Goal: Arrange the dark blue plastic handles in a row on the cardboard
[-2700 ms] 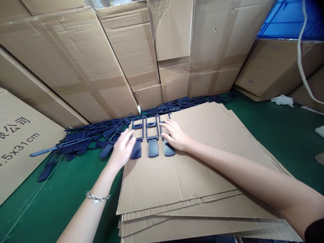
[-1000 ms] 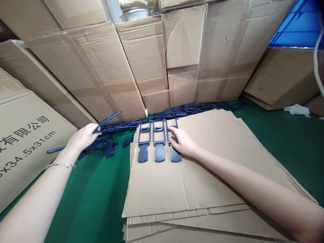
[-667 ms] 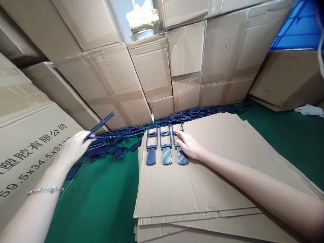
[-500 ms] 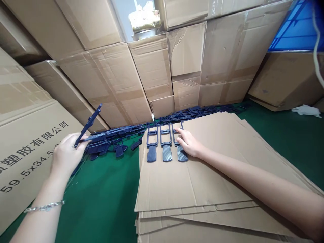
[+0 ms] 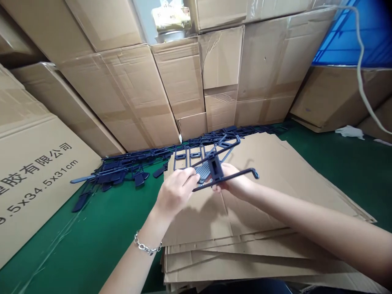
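Over the cardboard stack, my left hand is closed around the near end of a dark blue plastic frame with a slotted crossbar and two hooked prongs. The frame is tilted, prongs pointing right. My right hand is closed at its far side, with fingers partly hidden beneath it. Between the hands shows a ribbed paddle; I cannot tell which frame it belongs to. Behind the held frame, more dark blue frames lie side by side on the top cardboard sheet, their lower parts covered by my left hand.
A long heap of dark blue plastic parts lies on the green floor along stacked cardboard boxes. A printed box stands at left. At right are a white cable and a white crumpled item.
My left hand has moved right with its frame from beside the printed box to above the stack. My right hand has lifted off the frames lying there and closed near the held one.
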Available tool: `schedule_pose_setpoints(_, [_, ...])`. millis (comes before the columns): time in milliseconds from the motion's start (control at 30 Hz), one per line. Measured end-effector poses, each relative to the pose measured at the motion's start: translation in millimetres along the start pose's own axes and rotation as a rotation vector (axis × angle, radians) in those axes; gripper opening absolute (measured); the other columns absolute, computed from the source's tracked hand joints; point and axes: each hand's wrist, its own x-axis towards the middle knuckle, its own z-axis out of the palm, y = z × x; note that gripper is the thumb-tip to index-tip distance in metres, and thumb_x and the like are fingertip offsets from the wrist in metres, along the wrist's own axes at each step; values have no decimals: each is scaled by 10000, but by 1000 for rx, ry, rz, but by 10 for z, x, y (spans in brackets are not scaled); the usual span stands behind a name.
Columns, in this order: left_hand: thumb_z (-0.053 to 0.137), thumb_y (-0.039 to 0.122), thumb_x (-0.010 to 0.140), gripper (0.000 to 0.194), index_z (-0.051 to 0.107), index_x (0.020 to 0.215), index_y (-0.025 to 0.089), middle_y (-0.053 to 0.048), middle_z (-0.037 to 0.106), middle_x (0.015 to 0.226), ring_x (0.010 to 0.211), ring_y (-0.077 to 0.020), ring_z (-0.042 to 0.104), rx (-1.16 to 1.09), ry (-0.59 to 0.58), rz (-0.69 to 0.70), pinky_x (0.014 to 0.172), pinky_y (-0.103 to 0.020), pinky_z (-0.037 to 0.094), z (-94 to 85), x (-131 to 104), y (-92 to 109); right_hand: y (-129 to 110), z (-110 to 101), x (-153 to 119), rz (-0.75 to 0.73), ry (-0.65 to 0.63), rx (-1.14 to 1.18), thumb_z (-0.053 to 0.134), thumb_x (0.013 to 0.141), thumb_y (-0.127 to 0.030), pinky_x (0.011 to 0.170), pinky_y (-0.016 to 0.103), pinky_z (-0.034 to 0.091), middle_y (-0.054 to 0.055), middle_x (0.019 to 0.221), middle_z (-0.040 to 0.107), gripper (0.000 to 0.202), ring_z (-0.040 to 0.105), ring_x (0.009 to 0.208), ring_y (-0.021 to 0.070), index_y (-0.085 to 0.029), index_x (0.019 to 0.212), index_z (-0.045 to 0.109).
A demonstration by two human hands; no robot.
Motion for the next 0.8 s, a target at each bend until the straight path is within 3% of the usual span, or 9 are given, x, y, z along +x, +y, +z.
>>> schedule_pose_setpoints(100, [577,189,750,91,521,809,148,-39,549,866,814,-93,542,-297,-39,-241,751,-204,463,-15,-79,-23,13,-414,-4,144,136,-40,413,783,-289,390,197,334,32,568,486,186,454,441,101,-111,749,454])
schedule_pose_setpoints(200, [520,311,795,162,537,857,163,-37,535,896,716,-87,576,-665,-28,-704,652,-201,493,-98,-252,-117,18,-872,-87,182,286,-323,408,769,-342,362,203,244,49,601,504,247,398,416,95,-115,814,494])
schedule_pose_setpoints(300, [427,486,807,364,517,848,136,-65,531,877,576,-110,575,-988,51,-1101,527,-240,497,-171,-395,-189,-33,-1202,-196,295,249,-784,353,790,-468,395,235,256,57,550,465,381,382,411,114,-126,708,500])
schedule_pose_setpoints(367, [424,569,770,464,518,835,119,-76,536,850,575,-138,582,-1063,125,-1216,520,-264,496,-183,-439,-205,-75,-1313,-233,280,266,-1266,330,799,-525,497,289,345,93,590,488,458,473,537,176,-132,616,480])
schedule_pose_setpoints(433, [426,606,744,510,524,838,114,-76,534,842,585,-156,587,-1137,177,-1277,522,-277,494,-167,-442,-198,-78,-1347,-223,133,402,-1594,296,817,-542,606,351,389,129,733,538,484,518,710,234,-132,668,507])
schedule_pose_setpoints(500, [421,598,747,497,523,847,121,-64,528,841,584,-159,585,-1234,213,-1311,508,-280,484,-144,-421,-180,-19,-1334,-171,-88,491,-1673,271,836,-527,722,395,403,151,973,535,482,501,914,264,-126,885,534])
schedule_pose_setpoints(567, [406,559,770,448,517,834,130,-44,518,814,547,-144,568,-1299,262,-1281,465,-264,458,-138,-397,-158,86,-1297,-99,-220,420,-1675,257,852,-503,868,478,336,135,1251,393,492,363,1148,286,-149,1114,476])
schedule_pose_setpoints(667, [368,511,805,416,512,791,120,-32,507,751,476,-122,528,-1281,331,-1154,410,-239,412,-181,-380,-129,237,-1218,6,-153,323,-1695,184,876,-482,904,633,151,50,1406,146,490,132,1281,290,-222,1225,409])
schedule_pose_setpoints(800, [339,411,839,358,517,796,103,-46,517,742,482,-137,539,-1184,327,-1007,408,-253,427,-271,-392,-92,303,-1074,106,-143,335,-1670,177,880,-472,897,656,105,38,1398,172,459,172,1273,255,-231,1186,421])
